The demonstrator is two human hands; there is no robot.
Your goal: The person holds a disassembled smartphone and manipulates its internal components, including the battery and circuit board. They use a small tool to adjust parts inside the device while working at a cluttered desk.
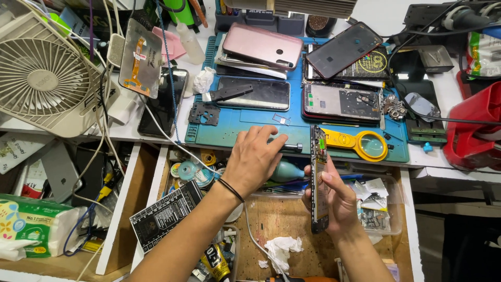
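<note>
Teal mat (pixel 245 133) lies under our left hand (pixel 255 156), whose fingertips press a slim metal tool (pixel 290 148) at its near edge. Our right hand (pixel 334 201) clamps an opened phone (pixel 318 177) edge-on above the open drawer (pixel 271 214); a loosened grip could drop it there.

dark screen (pixel 255 94) mid-mat; black screen (pixel 344 49) upper right; green-white tissue pack (pixel 31 227) lower left
</note>
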